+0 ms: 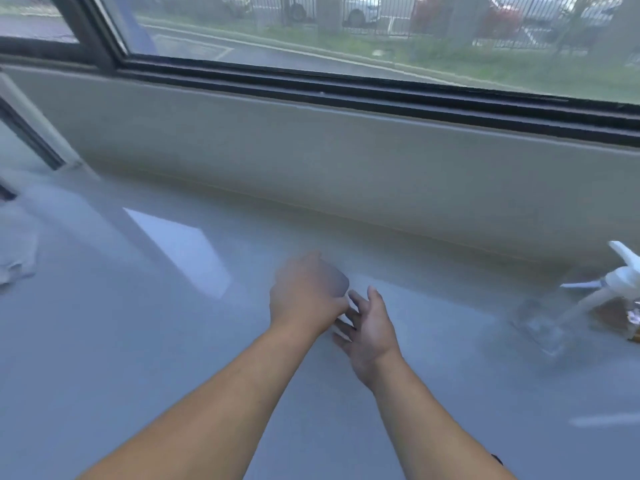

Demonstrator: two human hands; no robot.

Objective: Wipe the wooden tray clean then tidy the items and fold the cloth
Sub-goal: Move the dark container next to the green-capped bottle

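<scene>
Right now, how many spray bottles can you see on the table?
1. The spray bottle lies blurred at the far right of the grey table, beside a brown object cut off by the frame edge. More could sit outside the view.

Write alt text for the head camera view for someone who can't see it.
Two bare hands, left hand and right hand, reach side by side over a grey table below a wide window, both open and holding nothing. A white spray bottle sits at the far right edge, and a pale crumpled cloth lies at the far left.
</scene>
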